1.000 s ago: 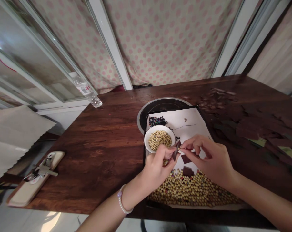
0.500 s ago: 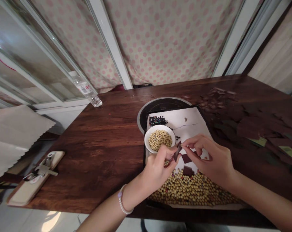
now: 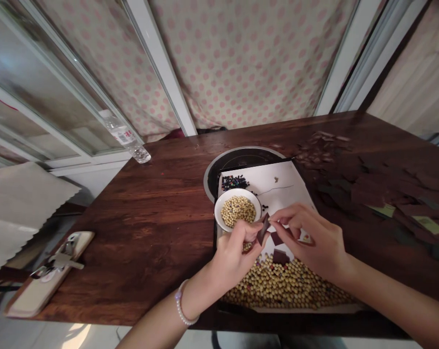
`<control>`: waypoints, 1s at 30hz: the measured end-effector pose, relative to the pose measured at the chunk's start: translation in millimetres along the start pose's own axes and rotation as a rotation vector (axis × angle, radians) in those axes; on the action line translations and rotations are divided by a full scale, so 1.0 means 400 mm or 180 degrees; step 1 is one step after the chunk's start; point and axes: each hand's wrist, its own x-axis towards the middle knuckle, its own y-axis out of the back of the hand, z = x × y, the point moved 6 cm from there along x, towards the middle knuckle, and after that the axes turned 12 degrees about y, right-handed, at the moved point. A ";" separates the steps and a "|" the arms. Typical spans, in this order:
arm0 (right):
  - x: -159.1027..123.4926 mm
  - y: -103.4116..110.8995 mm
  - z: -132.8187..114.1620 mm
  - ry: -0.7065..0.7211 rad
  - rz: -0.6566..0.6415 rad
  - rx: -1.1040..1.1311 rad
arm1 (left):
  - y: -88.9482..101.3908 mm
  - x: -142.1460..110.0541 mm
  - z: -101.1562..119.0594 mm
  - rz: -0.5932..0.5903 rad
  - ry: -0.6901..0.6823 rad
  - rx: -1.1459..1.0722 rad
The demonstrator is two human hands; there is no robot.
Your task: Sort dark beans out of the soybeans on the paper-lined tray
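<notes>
My left hand point(image 3: 235, 257) holds a narrow dark brown paper piece point(image 3: 263, 229) between thumb and fingers, just below a white bowl of pale soybeans point(image 3: 237, 211). My right hand point(image 3: 314, 240) comes in from the right, its fingertips pinched at the piece's upper end. Under the hands lies a white sheet point(image 3: 277, 186) on a black tray. Two dark brown squares point(image 3: 281, 257) rest near the lower edge of my right hand, partly on a spread of soybeans point(image 3: 284, 287). A pearl bracelet point(image 3: 181, 309) circles my left wrist.
A small heap of black beads point(image 3: 234, 182) lies on the sheet behind the bowl. A round black induction cooktop point(image 3: 234, 165) sits under the tray. Dark paper scraps point(image 3: 382, 194) cover the wooden table's right side, and a plastic water bottle point(image 3: 126, 138) lies at the back.
Both hands stay around the dark piece with little movement. The whole view has shifted slightly left and down.
</notes>
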 end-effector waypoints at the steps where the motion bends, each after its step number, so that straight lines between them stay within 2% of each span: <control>1: 0.001 -0.003 -0.002 0.0034 -0.0046 0.0050 | -0.001 0.000 -0.002 -0.0028 0.0013 -0.0012; 6: 0.003 0.001 0.000 0.0013 0.0039 0.0081 | -0.002 -0.001 -0.002 -0.0039 0.0020 -0.0066; 9: 0.003 -0.002 -0.002 0.0066 -0.0061 0.0177 | -0.003 -0.001 -0.002 -0.0055 0.0038 -0.0071; 23: 0.003 -0.003 -0.002 0.0046 -0.0047 0.0214 | -0.004 -0.001 0.000 -0.0093 -0.0061 -0.0106; 30: -0.008 0.004 0.021 -0.0431 0.0092 0.0051 | -0.006 -0.002 -0.004 -0.0130 -0.0082 -0.0075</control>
